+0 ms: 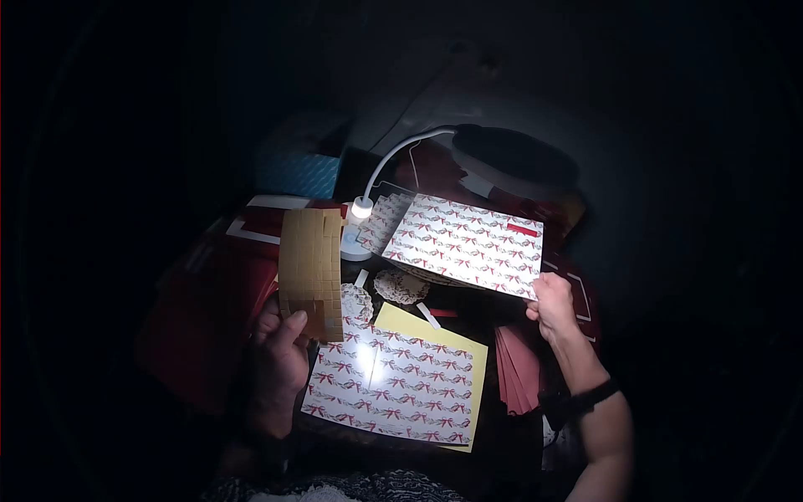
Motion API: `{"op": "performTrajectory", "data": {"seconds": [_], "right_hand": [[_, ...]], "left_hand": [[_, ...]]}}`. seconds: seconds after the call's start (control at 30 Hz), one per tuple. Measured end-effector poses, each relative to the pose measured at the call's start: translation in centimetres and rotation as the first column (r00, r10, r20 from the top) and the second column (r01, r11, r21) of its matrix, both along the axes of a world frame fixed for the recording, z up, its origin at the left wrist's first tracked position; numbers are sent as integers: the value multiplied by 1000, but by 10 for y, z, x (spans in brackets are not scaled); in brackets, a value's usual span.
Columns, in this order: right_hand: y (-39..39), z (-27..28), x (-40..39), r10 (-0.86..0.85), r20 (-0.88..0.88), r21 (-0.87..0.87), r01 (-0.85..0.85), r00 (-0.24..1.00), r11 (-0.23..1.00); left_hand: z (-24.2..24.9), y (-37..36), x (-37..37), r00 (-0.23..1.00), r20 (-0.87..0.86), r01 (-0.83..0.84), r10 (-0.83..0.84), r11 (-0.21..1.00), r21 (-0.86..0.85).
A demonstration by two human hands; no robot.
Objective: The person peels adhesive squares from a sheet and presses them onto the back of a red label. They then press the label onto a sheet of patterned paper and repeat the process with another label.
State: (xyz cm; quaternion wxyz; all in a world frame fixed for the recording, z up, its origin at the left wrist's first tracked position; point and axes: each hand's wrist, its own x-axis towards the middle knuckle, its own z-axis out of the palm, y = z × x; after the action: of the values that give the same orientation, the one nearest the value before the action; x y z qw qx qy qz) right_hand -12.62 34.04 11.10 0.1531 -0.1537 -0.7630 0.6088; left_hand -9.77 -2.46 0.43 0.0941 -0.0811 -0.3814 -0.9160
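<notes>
My left hand is closed on the lower end of a tan sheet marked off in brick-like strips, thumb on its front. My right hand pinches the lower right corner of a white patterned card with garlands and red bows. A small red strip lies near that card's upper right corner. Below and between my hands, a second bow-patterned card rests on a yellow sheet. A bright glare covers part of it.
A white gooseneck lamp stands behind the cards. Lacy round doilies lie between them. Folded pink paper is at right, dark red material at left. A blue box stands at the back. The surroundings are dark.
</notes>
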Motion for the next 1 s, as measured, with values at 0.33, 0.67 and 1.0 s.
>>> {"op": "performTrajectory", "data": {"seconds": [0.33,0.67,1.0], "right_hand": [[4,-19,-86,-86,99,117,74,991,990],[-58,3,0,441,272,-33,-449,856,893],[-131,-30,58,648,92,-178,-628,756,758]], "left_hand": [[2,-6,-2,991,75,-113,114,993,-17],[12,6,4,994,16,113,-112,988,-109],[28,27,25,862,67,493,-502,803,-335]]}}
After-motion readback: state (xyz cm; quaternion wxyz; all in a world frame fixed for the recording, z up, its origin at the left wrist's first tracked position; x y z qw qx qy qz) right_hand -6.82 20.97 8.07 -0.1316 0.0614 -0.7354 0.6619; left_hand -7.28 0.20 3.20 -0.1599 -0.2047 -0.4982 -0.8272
